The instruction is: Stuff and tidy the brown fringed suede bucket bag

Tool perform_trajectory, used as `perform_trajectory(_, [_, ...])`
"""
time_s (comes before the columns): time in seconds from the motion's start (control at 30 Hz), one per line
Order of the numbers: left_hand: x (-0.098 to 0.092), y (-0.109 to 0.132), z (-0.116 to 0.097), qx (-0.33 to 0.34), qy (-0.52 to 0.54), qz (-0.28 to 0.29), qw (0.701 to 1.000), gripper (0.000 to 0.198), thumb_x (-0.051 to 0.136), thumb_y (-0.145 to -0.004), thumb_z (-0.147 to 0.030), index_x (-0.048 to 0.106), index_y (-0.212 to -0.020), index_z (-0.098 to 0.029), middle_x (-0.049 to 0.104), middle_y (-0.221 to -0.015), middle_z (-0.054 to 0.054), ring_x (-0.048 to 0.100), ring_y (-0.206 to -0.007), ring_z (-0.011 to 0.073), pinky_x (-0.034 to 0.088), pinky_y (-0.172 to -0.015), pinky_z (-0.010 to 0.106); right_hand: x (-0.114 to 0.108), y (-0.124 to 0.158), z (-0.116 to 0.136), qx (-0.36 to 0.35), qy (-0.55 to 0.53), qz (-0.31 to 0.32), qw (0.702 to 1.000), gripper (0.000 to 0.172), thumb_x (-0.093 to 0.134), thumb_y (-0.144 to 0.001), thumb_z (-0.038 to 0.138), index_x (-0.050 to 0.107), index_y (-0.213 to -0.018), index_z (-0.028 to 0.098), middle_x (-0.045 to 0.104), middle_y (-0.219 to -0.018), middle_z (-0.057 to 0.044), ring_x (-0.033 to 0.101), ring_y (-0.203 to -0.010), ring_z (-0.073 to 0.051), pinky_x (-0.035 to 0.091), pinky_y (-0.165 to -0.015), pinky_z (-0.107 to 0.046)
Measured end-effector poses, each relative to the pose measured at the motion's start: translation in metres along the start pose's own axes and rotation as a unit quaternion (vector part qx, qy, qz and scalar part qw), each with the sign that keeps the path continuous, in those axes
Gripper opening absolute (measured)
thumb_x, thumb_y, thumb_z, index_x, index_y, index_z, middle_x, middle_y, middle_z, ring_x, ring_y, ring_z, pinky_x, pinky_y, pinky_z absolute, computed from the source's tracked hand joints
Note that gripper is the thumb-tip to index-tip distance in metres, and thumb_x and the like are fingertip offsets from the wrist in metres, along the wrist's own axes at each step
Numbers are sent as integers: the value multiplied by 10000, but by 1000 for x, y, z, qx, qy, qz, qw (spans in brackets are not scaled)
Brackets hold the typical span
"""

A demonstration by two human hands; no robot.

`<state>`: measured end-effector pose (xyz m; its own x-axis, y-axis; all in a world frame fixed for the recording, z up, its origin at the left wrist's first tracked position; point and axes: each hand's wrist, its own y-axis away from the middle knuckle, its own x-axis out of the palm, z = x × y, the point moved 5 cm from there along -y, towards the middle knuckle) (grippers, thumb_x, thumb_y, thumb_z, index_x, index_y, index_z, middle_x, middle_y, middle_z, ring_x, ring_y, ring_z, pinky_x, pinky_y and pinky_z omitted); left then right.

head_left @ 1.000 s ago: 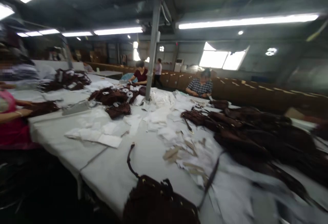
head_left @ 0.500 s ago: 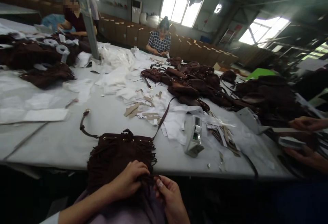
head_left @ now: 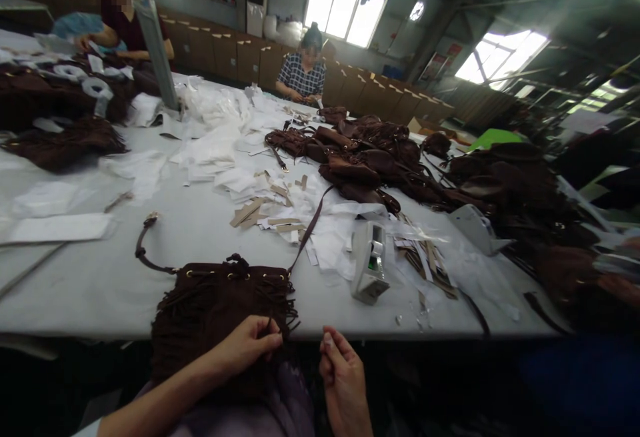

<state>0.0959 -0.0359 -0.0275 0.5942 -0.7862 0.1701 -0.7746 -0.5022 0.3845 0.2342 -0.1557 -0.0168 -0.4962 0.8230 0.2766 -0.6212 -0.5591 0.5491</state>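
Observation:
A dark brown fringed bag (head_left: 215,303) hangs over the near table edge, its lower part toward my lap. Metal eyelets run along its top, and a knotted drawstring sits there. My left hand (head_left: 250,347) is closed at the bag's right side, thumb and forefinger pinching a thin fringe strand. To the right of the bag, apart from it, my right hand (head_left: 343,373) is raised with thumb and fingertips pressed together. Whatever is between those fingertips, if anything, is too small to make out. The bag's strap (head_left: 313,223) runs away across the table.
A tape dispenser (head_left: 370,263) stands to the right of the bag, beside paper scraps (head_left: 250,213). Brown bags (head_left: 360,157) are heaped farther back. A metal post (head_left: 155,50) rises at the left. Two people work across the table; another person's hand (head_left: 620,287) is at far right.
My right hand has moved away from my left hand and the fringe, to the right. My left hand stays at the bag's edge. The whole view has shifted slightly.

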Motion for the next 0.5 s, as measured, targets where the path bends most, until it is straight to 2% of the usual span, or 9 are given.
perform_trajectory(0.1, [0, -1, -1, 5, 29, -1, 1000, 392, 651, -700, -523, 510, -706, -158, 465, -544, -52, 401, -495, 87, 310, -497, 212, -7, 3, -13, 15, 37, 7, 999, 449, 813, -545, 460, 682, -820, 131, 557, -586, 18, 316, -419, -19, 197, -384, -159])
perform_trajectory(0.27, [5, 1, -5, 28, 36, 21, 999, 369, 641, -744, -496, 513, -746, -149, 502, -600, -42, 417, -512, 76, 317, -504, 202, 14, 11, -47, 34, 85, 86, 992, 499, 754, -601, 543, 687, -859, 122, 564, -587, 13, 344, -424, -34, 219, -378, -171])
perform_trajectory(0.4, [7, 4, -7, 41, 23, 55, 997, 342, 618, -776, -471, 541, -752, -139, 530, -612, -32, 430, -535, 82, 334, -521, 203, 35, 15, -52, 20, 79, 120, 989, 458, 730, -667, 499, 688, -934, 129, 560, -567, 18, 392, -454, -57, 306, -408, -178])
perform_trajectory(0.5, [6, 4, -7, 39, -2, 58, 998, 349, 596, -792, -467, 568, -715, -127, 540, -581, -22, 451, -541, 94, 348, -531, 212, 45, 16, -49, 12, 55, 138, 989, 405, 726, -699, 436, 689, -982, 149, 635, -690, -17, 516, -577, -101, 436, -542, -213])
